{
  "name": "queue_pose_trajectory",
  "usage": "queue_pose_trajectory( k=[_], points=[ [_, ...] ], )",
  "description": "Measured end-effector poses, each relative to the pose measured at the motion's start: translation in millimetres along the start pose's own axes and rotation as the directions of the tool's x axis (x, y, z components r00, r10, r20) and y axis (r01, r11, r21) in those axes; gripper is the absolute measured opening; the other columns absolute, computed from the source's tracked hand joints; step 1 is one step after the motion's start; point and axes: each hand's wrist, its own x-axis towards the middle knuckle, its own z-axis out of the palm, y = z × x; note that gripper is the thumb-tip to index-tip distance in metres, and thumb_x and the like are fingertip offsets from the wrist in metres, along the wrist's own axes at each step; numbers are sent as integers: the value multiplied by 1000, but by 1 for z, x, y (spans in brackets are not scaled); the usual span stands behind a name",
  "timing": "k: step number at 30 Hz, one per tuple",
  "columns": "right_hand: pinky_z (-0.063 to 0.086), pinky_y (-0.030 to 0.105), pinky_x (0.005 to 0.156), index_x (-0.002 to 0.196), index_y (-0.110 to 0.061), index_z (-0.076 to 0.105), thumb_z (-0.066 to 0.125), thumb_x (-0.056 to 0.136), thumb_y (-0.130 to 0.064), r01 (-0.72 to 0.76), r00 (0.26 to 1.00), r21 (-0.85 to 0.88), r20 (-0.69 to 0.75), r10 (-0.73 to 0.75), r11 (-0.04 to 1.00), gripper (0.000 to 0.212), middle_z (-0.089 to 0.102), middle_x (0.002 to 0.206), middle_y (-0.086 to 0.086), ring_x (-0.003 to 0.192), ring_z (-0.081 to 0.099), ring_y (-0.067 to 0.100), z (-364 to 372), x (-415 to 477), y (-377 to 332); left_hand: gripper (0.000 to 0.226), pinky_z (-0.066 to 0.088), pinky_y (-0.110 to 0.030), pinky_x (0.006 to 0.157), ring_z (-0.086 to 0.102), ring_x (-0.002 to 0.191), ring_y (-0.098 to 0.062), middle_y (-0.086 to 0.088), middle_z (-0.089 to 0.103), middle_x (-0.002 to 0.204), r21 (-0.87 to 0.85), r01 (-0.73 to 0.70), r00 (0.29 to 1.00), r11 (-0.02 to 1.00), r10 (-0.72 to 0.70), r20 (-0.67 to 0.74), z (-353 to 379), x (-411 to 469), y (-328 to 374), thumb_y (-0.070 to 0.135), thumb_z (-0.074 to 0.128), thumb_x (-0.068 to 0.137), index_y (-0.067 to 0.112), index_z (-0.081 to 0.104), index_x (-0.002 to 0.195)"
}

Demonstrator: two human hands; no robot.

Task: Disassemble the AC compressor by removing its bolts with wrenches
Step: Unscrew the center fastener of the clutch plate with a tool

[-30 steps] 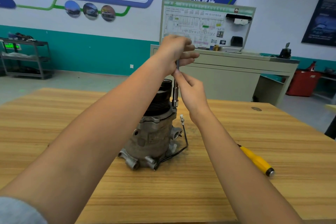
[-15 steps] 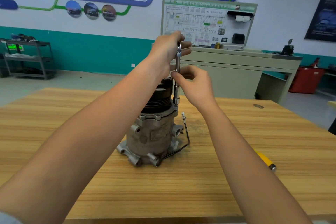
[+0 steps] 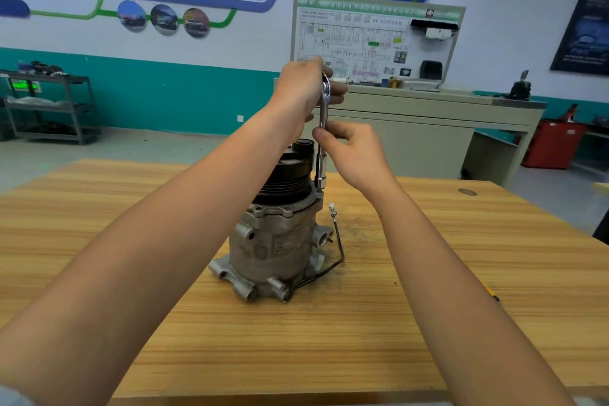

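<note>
1. Forearms (image 3: 158,260) are reaching in from the bottom corners, both bare, and are converging above the middle of the wooden table (image 3: 428,333).
2. The AC compressor (image 3: 273,247) is standing upright near the middle of that table. Its lugged base is resting on the wood and its black pulley (image 3: 286,171) is facing up.
3. A black wire (image 3: 339,241) is looping out from the compressor's base on your right. It is rising to a small white connector (image 3: 333,209), which is hanging clear of the housing.
4. A yellow tool handle (image 3: 493,294) is peeking out from behind your right forearm, lying on the table well apart from the compressor.
5. You are holding a socket wrench (image 3: 320,168) vertical just beside the pulley. Its socket end is sitting on the housing's top flange and is hiding whatever bolt lies under it.
6. Your right hand (image 3: 357,155) is pinching the wrench's shaft partway up, with thumb and fingertips curled round it.
7. Your left hand (image 3: 304,86) is gripping the wrench's chrome head at the top, with the fingers wrapping round it.
8. Beyond the table, a beige cabinet (image 3: 412,128) is carrying a wiring-diagram board (image 3: 372,39). A red bin (image 3: 553,145) is sitting to its right, and a metal shelf rack (image 3: 49,105) is standing far left against the teal-banded wall.
</note>
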Motion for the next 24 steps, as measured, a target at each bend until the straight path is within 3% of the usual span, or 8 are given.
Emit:
queue_pose_trajectory(
  k=[4, 6, 8, 11, 14, 17, 20, 24],
  points=[
    [45, 34, 86, 98, -4, 68, 48, 95, -25, -61, 997, 7, 50, 60, 998, 29, 67, 102, 14, 99, 59, 25, -5, 1, 3, 21, 43, -29, 77, 62, 86, -10, 1, 67, 89, 99, -39, 998, 994, 44, -50, -8, 1, -2, 23, 36, 99, 17, 56, 95],
    [44, 32, 84, 99, -6, 67, 46, 96, -24, -66, 995, 9, 72, 65, 998, 28, 67, 101, 10, 101, 59, 23, -5, 1, 3, 24, 46, -17, 63, 61, 70, 0, 6, 60, 79, 152, -129, 988, 980, 141, -66, -11, 0, -5, 22, 38, 99, 20, 54, 81],
    [43, 27, 77, 101, -6, 66, 44, 97, -24, -66, 995, 11, 82, 65, 998, 28, 66, 100, 8, 99, 58, 21, -4, 1, 1, 21, 45, -10, 56, 61, 65, 5, 8, 59, 78, 171, -200, 974, 965, 215, -70, -12, -2, -7, 20, 41, 99, 19, 54, 82],
    [39, 29, 64, 100, -3, 64, 42, 98, -23, -87, 994, 24, 63, 85, 996, 30, 65, 96, 11, 85, 55, 18, 2, 1, 0, 19, 42, -17, 68, 60, 87, -7, 3, 62, 96, 226, -259, 961, 939, 274, -40, -9, -3, -9, 21, 37, 100, 14, 55, 102],
    [34, 27, 55, 97, 0, 63, 39, 98, -23, -121, 991, 8, 60, 120, 993, 33, 55, 68, 3, 62, 47, 12, 6, 4, -3, 30, 38, -23, 76, 54, 99, -12, 4, 53, 101, 331, -331, 938, 884, 345, 16, -4, -8, -14, 20, 31, 102, 9, 52, 122],
    [28, 21, 43, 87, -1, 61, 38, 98, -23, -133, 988, -34, 77, 135, 991, 33, 40, 55, -2, 49, 36, 11, 6, 7, -5, 33, 37, -20, 84, 52, 105, -12, -3, 58, 112, 381, -425, 895, 821, 445, 37, -4, -11, -16, 15, 33, 101, 5, 54, 125],
    [22, 28, 46, 73, -9, 48, 37, 98, -23, -130, 983, -39, 122, 134, 991, 31, 36, 55, 0, 50, 30, 14, 8, 6, -8, 31, 38, -18, 86, 55, 104, -12, -4, 63, 111, 421, -512, 845, 748, 526, 93, -2, -12, -12, 9, 38, 99, 4, 61, 119],
    [32, 31, 57, 90, -9, 53, 35, 99, -32, -158, 967, -58, 193, 167, 986, 31, 46, 69, 1, 62, 41, 13, 5, 4, -14, 22, 47, -21, 82, 60, 84, -9, 1, 64, 92, 365, -484, 874, 795, 462, 151, -1, -5, -4, 6, 46, 95, 5, 66, 103]
  ],
)
